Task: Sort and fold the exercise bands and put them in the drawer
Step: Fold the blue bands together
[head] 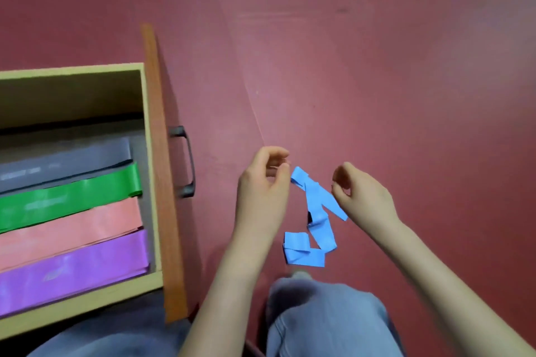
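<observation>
Red floor (377,66) is carrying a crumpled blue band (317,206) at lower centre. The left hand (262,188) and right hand (362,197) are curling fingers at its top; I cannot tell whether they are pinching it. At left, the drawer (152,153) is holding folded bands (72,232).

four folded bands (72,200), one blue band (317,206), one drawer (72,95), one left hand (262,191), one right hand (364,197)

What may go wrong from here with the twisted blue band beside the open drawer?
1. The blue band lies twisted on the floor; folded so, it may come out uneven.
2. The drawer already holds four folded bands side by side, so a fifth may find little room and ruffle the purple band.
3. The left hand and right hand are near its upper part only; the lower end may drag.
</observation>
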Tool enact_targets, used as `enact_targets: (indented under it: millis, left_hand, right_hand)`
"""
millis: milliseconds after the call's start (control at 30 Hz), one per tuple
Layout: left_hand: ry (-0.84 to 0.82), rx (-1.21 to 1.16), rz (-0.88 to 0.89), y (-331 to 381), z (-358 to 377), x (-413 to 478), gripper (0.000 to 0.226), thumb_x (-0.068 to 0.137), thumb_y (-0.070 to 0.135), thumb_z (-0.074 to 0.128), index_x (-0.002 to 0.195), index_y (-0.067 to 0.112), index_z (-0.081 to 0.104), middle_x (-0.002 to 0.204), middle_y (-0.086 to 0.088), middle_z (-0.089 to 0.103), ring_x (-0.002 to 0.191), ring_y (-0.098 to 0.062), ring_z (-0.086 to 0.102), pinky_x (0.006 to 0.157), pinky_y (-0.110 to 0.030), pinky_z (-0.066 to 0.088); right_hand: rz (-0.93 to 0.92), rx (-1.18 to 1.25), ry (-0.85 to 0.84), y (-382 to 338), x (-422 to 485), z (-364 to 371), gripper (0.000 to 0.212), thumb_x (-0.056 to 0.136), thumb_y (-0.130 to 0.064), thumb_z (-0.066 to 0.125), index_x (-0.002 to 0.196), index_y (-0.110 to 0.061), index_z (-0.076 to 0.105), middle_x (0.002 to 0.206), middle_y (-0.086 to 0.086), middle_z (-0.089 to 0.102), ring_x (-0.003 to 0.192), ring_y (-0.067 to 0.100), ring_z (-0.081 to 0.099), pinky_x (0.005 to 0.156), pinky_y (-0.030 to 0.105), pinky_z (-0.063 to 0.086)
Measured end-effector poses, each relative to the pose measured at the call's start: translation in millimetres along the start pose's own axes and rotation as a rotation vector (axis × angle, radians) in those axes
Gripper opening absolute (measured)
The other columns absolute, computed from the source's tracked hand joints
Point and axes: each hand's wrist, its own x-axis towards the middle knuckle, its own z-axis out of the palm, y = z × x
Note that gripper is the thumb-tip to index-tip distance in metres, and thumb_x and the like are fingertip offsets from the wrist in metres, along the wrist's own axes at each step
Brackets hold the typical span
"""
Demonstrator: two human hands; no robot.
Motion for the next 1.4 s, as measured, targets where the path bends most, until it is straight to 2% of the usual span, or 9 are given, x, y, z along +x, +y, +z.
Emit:
enact_targets:
  millis: [200, 433, 567, 667, 800, 967, 1067, 1233, 1400]
  left_hand:
    - [-0.042, 0.026, -0.196, -76.5, 45.9, 20.0, 0.034, 0.085, 0.002, 0.052, 0.074, 0.033, 0.05, 0.073, 0.01, 0.057, 0.072, -0.018, 0.056, 0.077, -0.027, 0.045]
    - [-0.039, 0.075, -0.332, -168.7, 72.1, 42.1, 0.035, 0.084, -0.002, 0.053, 0.072, 0.031, 0.051, 0.068, 0.006, 0.056, 0.063, -0.014, 0.052, 0.062, -0.012, 0.041]
    - [-0.058, 0.056, -0.426, -208.5, 83.4, 44.2, 0.014, 0.075, 0.015, 0.054, 0.074, 0.029, 0.053, 0.068, 0.005, 0.058, 0.069, -0.019, 0.056, 0.071, -0.026, 0.044]
    - [-0.089, 0.069, -0.473, -238.4, 90.0, 51.2, 0.016, 0.075, 0.017, 0.053, 0.08, 0.032, 0.049, 0.072, 0.004, 0.06, 0.075, -0.021, 0.057, 0.079, -0.033, 0.045]
    - [-0.077, 0.083, -0.478, -260.6, 93.2, 59.6, 0.034, 0.084, -0.002, 0.051, 0.08, 0.031, 0.048, 0.069, 0.006, 0.059, 0.06, 0.0, 0.053, 0.065, -0.01, 0.041]
    - [-0.012, 0.011, -0.54, -276.8, 82.3, 49.6, 0.033, 0.085, -0.006, 0.048, 0.081, 0.027, 0.052, 0.069, 0.003, 0.061, 0.054, 0.006, 0.055, 0.058, -0.005, 0.041]
    - [-0.002, -0.01, -0.585, -283.7, 77.5, 40.8, 0.034, 0.084, -0.008, 0.046, 0.08, 0.025, 0.053, 0.069, 0.001, 0.06, 0.051, 0.008, 0.055, 0.055, -0.004, 0.042]
    - [0.043, -0.032, -0.668, -294.0, 76.6, 29.0, 0.034, 0.084, -0.009, 0.047, 0.078, 0.025, 0.052, 0.061, 0.006, 0.061, 0.049, 0.006, 0.055, 0.051, -0.005, 0.041]
    - [-0.004, 0.015, -0.633, -287.6, 85.6, 30.9, 0.036, 0.081, -0.007, 0.055, 0.097, 0.024, 0.049, 0.106, -0.002, 0.053, 0.096, -0.012, 0.051, 0.079, -0.011, 0.042]
  right_hand:
    - [0.197, 0.013, -0.116, 77.9, 20.9, 58.2, 0.021, 0.084, -0.017, 0.046, 0.104, -0.016, 0.052, 0.098, 0.002, 0.064, 0.092, 0.026, 0.056, 0.066, 0.027, 0.032]
    - [0.381, 0.131, -0.185, 134.0, 55.6, 137.2, 0.017, 0.087, -0.017, 0.047, 0.103, -0.015, 0.054, 0.084, -0.001, 0.055, 0.08, 0.026, 0.051, 0.066, 0.028, 0.03]
    - [0.47, 0.27, -0.186, 161.9, 77.2, 188.0, 0.008, 0.088, -0.022, 0.051, 0.086, -0.014, 0.052, 0.074, -0.002, 0.054, 0.074, 0.023, 0.05, 0.067, 0.03, 0.035]
    - [0.54, 0.34, -0.175, 170.3, 105.9, 222.1, 0.011, 0.087, -0.023, 0.052, 0.087, -0.012, 0.051, 0.08, 0.004, 0.058, 0.075, 0.024, 0.052, 0.068, 0.029, 0.036]
    - [0.578, 0.336, -0.193, 169.0, 147.3, 259.2, 0.044, 0.085, -0.032, 0.057, 0.117, -0.004, 0.046, 0.111, 0.017, 0.06, 0.101, 0.032, 0.057, 0.08, 0.035, 0.041]
    - [0.572, 0.192, -0.187, 164.5, 158.2, 295.6, 0.059, 0.084, -0.034, 0.06, 0.128, -0.003, 0.035, 0.131, 0.018, 0.043, 0.119, 0.037, 0.045, 0.092, 0.044, 0.039]
    - [0.599, 0.285, -0.08, 172.6, 157.3, 303.5, 0.047, 0.081, -0.024, 0.064, 0.119, -0.008, 0.044, 0.125, 0.015, 0.046, 0.115, 0.035, 0.047, 0.089, 0.041, 0.04]
    - [0.533, 0.374, 0.086, 182.1, 158.2, 301.2, 0.006, 0.077, -0.008, 0.06, 0.079, -0.012, 0.056, 0.1, 0.013, 0.051, 0.1, 0.029, 0.047, 0.081, 0.03, 0.036]
    - [0.267, 0.765, 0.08, 155.2, 145.4, 279.8, 0.039, 0.078, 0.004, 0.059, 0.065, -0.027, 0.04, 0.068, -0.011, 0.046, 0.063, -0.005, 0.047, 0.068, 0.012, 0.037]
